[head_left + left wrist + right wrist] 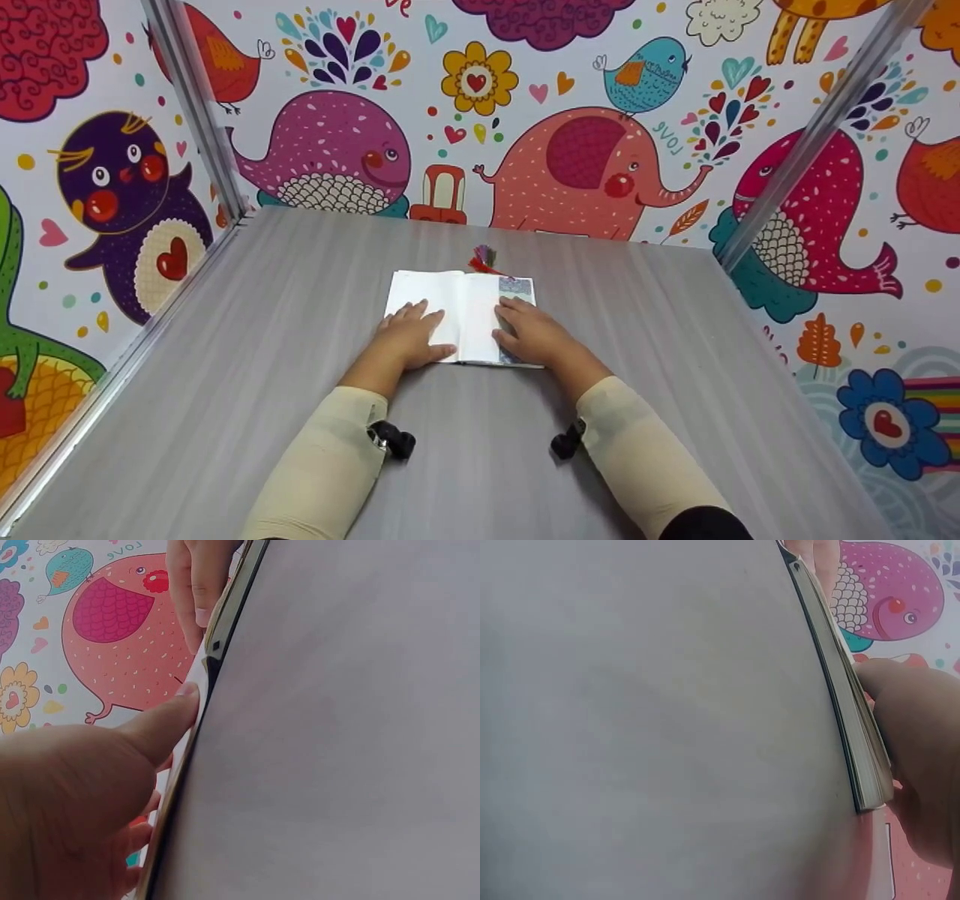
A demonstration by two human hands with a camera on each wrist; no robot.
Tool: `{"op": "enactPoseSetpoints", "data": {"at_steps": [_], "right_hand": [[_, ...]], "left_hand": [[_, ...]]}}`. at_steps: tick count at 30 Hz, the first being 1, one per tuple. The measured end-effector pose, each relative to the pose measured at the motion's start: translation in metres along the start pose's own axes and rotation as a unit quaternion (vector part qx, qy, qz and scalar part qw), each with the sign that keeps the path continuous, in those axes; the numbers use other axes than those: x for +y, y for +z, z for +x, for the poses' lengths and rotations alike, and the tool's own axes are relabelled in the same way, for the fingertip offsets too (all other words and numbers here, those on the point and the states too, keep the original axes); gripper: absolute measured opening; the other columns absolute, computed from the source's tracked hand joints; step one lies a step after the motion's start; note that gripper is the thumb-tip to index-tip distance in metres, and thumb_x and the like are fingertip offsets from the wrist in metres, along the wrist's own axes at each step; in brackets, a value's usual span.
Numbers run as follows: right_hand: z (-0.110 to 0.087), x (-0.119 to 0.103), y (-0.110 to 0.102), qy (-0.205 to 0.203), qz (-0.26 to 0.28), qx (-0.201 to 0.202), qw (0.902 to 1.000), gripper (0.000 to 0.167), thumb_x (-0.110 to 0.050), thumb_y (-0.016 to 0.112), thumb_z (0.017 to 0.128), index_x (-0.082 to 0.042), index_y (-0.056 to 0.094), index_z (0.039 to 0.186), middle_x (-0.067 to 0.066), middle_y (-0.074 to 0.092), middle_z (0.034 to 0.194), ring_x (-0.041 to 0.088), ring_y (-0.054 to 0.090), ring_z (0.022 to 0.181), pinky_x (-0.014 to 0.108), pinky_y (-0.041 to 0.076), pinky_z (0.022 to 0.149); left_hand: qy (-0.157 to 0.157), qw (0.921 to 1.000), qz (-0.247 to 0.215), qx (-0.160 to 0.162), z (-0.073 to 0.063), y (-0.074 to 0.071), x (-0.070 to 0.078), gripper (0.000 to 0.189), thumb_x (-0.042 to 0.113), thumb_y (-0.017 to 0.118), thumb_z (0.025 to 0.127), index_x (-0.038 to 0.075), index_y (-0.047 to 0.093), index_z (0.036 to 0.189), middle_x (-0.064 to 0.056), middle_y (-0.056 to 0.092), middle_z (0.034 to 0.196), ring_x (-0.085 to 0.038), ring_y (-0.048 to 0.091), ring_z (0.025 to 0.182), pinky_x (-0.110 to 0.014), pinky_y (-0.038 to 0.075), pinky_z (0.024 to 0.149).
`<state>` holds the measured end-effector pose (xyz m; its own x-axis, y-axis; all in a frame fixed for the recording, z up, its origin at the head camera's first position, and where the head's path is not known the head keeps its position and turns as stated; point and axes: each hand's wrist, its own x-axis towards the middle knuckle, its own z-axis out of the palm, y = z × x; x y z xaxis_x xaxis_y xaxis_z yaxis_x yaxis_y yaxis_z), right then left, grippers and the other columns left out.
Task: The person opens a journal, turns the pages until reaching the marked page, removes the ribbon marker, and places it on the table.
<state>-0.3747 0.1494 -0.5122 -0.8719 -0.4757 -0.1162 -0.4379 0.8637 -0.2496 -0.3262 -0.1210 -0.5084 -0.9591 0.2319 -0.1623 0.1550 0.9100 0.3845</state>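
An open book with white pages lies flat on the grey table. My left hand rests on its left page, fingers spread, the thumb reaching toward the spine. On the right page my right hand presses with its fingers, partly covering a blue-grey patterned bookmark. From its top a multicoloured tassel trails past the book's far edge. In the left wrist view the left thumb touches the near page edge of the book. The right wrist view shows the thick page block beside my right hand.
The grey table surrounds the book. Walls printed with cartoon animals stand behind and at both sides, with metal posts at the corners. Small black cameras are strapped over the pale sleeves.
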Motion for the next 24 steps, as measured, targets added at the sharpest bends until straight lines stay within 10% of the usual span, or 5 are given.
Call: {"op": "enactPoseSetpoints", "data": {"at_steps": [10,17,24], "right_hand": [[0.001,0.004,-0.007,0.044,0.055,0.048,0.9964,0.070,-0.055,0.057,0.107,-0.021,0.042,0.166,0.003,0.041,0.174,0.028,0.035,0.164,0.052,0.029,0.134],[0.010,0.003,-0.016,0.200,0.138,0.101,0.9647,0.089,-0.061,0.072,0.096,-0.010,0.044,0.164,0.017,0.050,0.161,0.036,0.050,0.147,0.056,0.040,0.127],[0.015,0.011,-0.018,0.238,0.206,0.073,0.9462,0.094,-0.054,0.086,0.087,-0.006,0.050,0.158,0.014,0.061,0.151,0.032,0.062,0.128,0.052,0.048,0.122]], "left_hand": [[-0.008,0.9999,-0.003,-0.008,-0.001,-0.002,0.001,0.083,0.061,0.063,0.101,0.020,0.037,0.169,-0.016,0.020,0.180,-0.042,0.015,0.168,-0.063,0.014,0.135],[-0.009,0.9999,-0.007,-0.012,-0.002,-0.005,0.001,0.084,0.061,0.063,0.102,0.020,0.035,0.169,-0.015,0.019,0.181,-0.042,0.014,0.168,-0.064,0.013,0.135],[-0.008,0.9998,-0.003,-0.016,-0.001,-0.002,0.001,0.085,0.062,0.063,0.101,0.021,0.034,0.170,-0.015,0.017,0.181,-0.042,0.013,0.168,-0.064,0.013,0.135]]}}
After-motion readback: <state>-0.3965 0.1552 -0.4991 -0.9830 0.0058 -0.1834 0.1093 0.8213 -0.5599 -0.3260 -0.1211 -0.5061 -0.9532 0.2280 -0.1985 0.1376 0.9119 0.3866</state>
